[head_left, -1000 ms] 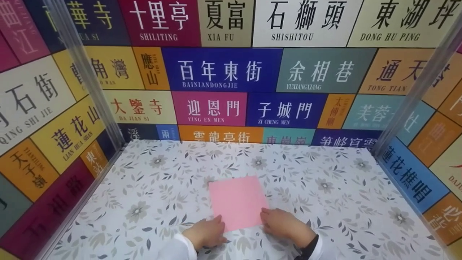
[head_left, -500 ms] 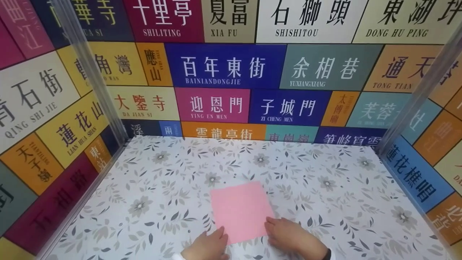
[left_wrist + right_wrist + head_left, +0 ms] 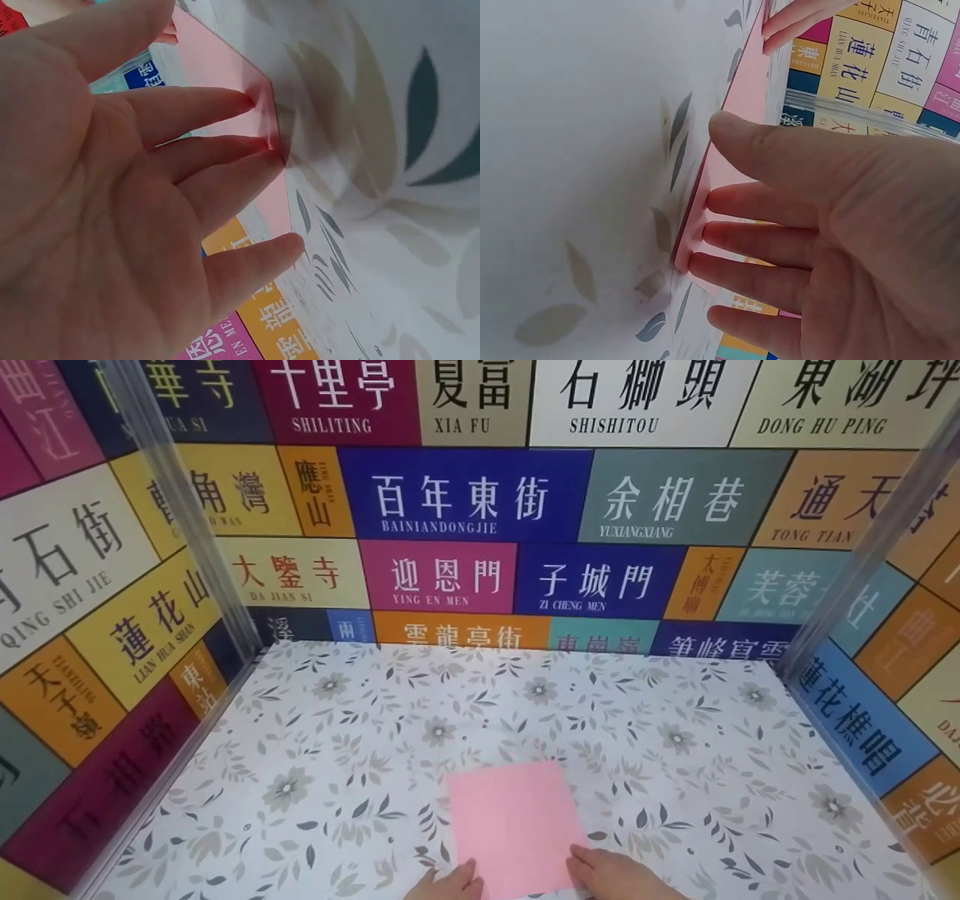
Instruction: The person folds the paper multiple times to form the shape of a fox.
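Note:
A square sheet of pink paper (image 3: 517,829) lies near the front edge of the view, slightly turned. At its lower left corner is my left hand (image 3: 450,883), partly cut off by the frame. My right hand (image 3: 619,877) touches the right edge of the sheet near its lower corner. In the left wrist view, the fairly straight fingers (image 3: 236,180) rest with their tips on the paper, little finger at its edge. The right wrist view has extended fingers (image 3: 761,244) with several tips on the pink surface, the thumb (image 3: 750,146) over the near edge.
Beneath the paper is a white table surface (image 3: 337,750) printed with grey flowers and leaves. Colourful panels with lettering (image 3: 465,499) form a wall behind and at both sides. Clear strips (image 3: 202,532) run along the left and right corners.
The pink paper has come nearer to the person and a little to the right, both hands moving along with it. Less of each hand and sleeve shows now.

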The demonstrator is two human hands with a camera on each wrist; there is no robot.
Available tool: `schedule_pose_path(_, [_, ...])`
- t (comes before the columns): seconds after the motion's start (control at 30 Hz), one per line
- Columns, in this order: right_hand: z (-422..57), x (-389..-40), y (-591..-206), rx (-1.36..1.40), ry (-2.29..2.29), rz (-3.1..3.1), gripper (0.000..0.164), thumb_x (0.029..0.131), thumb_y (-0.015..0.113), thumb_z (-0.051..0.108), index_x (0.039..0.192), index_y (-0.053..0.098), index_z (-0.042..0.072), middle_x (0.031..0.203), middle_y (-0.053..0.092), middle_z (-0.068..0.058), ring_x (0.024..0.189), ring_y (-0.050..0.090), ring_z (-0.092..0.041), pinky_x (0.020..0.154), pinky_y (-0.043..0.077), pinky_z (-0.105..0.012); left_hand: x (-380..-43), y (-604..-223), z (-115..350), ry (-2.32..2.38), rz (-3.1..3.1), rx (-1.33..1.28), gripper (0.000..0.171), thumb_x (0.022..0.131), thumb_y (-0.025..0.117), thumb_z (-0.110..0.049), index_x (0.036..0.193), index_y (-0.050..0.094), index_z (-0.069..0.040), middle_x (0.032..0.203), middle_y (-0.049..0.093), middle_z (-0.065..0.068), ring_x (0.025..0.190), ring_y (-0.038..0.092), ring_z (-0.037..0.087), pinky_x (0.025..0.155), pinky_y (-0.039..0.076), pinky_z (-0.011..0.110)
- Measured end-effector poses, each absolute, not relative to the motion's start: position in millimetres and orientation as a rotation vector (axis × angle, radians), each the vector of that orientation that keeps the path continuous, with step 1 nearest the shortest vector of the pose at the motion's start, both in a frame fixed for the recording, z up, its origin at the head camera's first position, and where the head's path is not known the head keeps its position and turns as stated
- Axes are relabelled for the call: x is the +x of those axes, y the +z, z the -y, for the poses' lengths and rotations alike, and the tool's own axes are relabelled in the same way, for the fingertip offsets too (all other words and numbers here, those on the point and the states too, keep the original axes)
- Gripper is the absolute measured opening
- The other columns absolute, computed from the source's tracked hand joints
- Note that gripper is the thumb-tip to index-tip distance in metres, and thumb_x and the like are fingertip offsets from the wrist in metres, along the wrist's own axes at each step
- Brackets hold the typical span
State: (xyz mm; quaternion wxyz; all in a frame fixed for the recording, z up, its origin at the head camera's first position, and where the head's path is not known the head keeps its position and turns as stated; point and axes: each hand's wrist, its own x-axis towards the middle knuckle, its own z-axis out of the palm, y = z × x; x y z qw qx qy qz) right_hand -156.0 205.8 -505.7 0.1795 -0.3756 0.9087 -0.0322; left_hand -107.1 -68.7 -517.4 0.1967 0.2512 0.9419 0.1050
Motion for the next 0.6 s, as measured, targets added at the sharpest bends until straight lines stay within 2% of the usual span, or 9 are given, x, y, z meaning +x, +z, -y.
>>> schedule_pose_path(0.1, [-213,-148,-506,-1.002,-0.147,-2.524,0.067,0.086,0.041,0.056,0.127,0.048,0.003,0.131,0.045,-0.015,0.117,0.045,-0.027,0.095,0.039,-0.038,-100,-520,68,0.366,-2.618,0.793,0.076,0.081,0.021,-0.071,0.131,0.044,-0.018,0.138,0.038,0.004,0.127,0.035,0.015,0.096,0.034,0.05])
schedule_pose_path(0.23, [-219,-139,-507,-1.014,-0.14,-2.512,0.071,0.087,0.032,0.06,0.127,0.047,0.004,0.131,0.045,-0.015,0.119,0.044,-0.029,0.095,0.039,-0.04,-93,-526,68,0.436,-2.629,0.905,0.077,0.081,0.017,-0.072,0.133,0.041,-0.021,0.14,0.035,0.005,0.128,0.033,0.018,0.094,0.033,0.055])
schedule_pose_path(0.5, [-231,-128,-516,-1.003,-0.257,-2.564,0.069,0.088,0.033,0.059,0.127,0.048,0.004,0.13,0.046,-0.017,0.115,0.046,-0.032,0.091,0.041,-0.043,-89,-536,59,0.472,-2.699,0.98,0.07,0.083,0.017,-0.069,0.133,0.039,-0.026,0.139,0.037,0.004,0.127,0.034,0.021,0.092,0.033,0.058])
schedule_pose_path(0.6, [-235,-124,-521,-1.098,-0.235,-2.608,0.067,0.089,0.031,0.057,0.126,0.049,0.004,0.128,0.048,-0.018,0.113,0.048,-0.032,0.089,0.043,-0.043,-93,-533,59,0.467,-2.662,0.986,0.066,0.084,0.021,-0.068,0.133,0.039,-0.027,0.138,0.038,0.001,0.126,0.035,0.02,0.091,0.034,0.057])
